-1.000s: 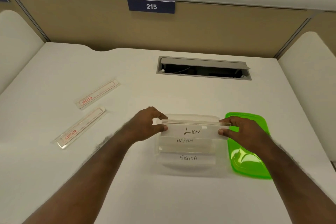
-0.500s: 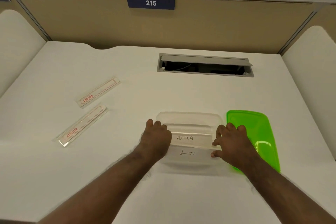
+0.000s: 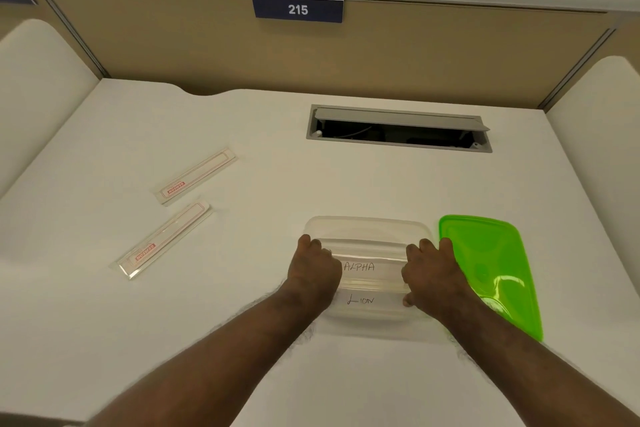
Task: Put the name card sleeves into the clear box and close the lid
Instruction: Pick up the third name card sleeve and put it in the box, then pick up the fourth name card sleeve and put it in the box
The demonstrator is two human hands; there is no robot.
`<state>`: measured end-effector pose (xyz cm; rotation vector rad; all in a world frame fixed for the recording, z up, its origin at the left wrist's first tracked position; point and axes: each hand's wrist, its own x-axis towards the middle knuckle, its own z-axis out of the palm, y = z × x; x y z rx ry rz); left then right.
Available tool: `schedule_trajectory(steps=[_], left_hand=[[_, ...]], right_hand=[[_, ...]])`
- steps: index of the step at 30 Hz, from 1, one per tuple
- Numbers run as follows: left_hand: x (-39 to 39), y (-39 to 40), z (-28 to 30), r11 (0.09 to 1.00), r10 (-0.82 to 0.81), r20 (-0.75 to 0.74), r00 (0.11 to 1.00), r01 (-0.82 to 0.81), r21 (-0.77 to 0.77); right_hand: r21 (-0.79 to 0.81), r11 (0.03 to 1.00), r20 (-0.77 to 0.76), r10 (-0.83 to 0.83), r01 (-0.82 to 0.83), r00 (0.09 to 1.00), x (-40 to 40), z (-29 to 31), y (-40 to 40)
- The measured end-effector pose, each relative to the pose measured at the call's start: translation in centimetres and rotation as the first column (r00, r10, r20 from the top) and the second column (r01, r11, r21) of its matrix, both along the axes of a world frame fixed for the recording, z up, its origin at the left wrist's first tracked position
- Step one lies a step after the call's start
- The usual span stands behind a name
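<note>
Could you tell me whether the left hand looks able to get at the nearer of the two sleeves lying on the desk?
Probably yes: the left hand is at the clear box, and only bare desk lies between it and the nearer sleeve.

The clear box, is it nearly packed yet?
About halfway. The ALPHA sleeve already lies in the clear box. Both hands, left hand and right hand, are settling the LION sleeve. Two sleeves wait on the desk, and the green lid is off.
</note>
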<state>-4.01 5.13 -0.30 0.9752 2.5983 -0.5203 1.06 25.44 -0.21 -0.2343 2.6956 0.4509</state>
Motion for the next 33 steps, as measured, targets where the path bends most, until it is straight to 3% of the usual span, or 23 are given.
schedule_trajectory(steps=[5, 9, 13, 17, 23, 28, 33], left_hand=[[-0.4, -0.9, 0.7, 0.962, 0.158, -0.08, 0.984, -0.135, 0.236], [-2.0, -3.1, 1.1, 0.83, 0.325, -0.177, 0.929, -0.19, 0.524], [-3.5, -6.6, 1.3, 0.715, 0.51, -0.233, 0.828, -0.257, 0.65], [-4.6, -10.8, 1.2, 0.615, 0.685, -0.231, 0.691, -0.378, 0.692], [-5.5, -17.5, -0.4, 0.514, 0.815, -0.212, 0.54, -0.504, 0.694], [-5.2, -22.8, -2.3, 0.453, 0.868, -0.171, 0.465, -0.606, 0.654], [-5.1, -27.3, -3.9, 0.438, 0.886, -0.144, 0.44, -0.699, 0.565]], right_hand=[[-0.144, 0.987, -0.108, -0.089, 0.073, 0.99, -0.1, 0.2, 0.3], [-0.245, 0.964, -0.241, -0.16, 0.1, 0.957, -0.9, 0.7, 0.4], [-0.37, 0.925, -0.332, -0.222, 0.09, 0.917, -2.2, 1.7, -0.5], [-0.503, 0.863, -0.337, -0.242, 0.043, 0.91, -4.2, 2.5, -3.5], [-0.623, 0.78, -0.322, -0.186, -0.059, 0.928, -8.5, 3.6, -10.6], [-0.64, 0.755, -0.318, -0.091, -0.143, 0.944, -11.7, 3.2, -17.1], [-0.566, 0.809, -0.226, 0.035, -0.161, 0.973, -14.3, 0.5, -22.3]])
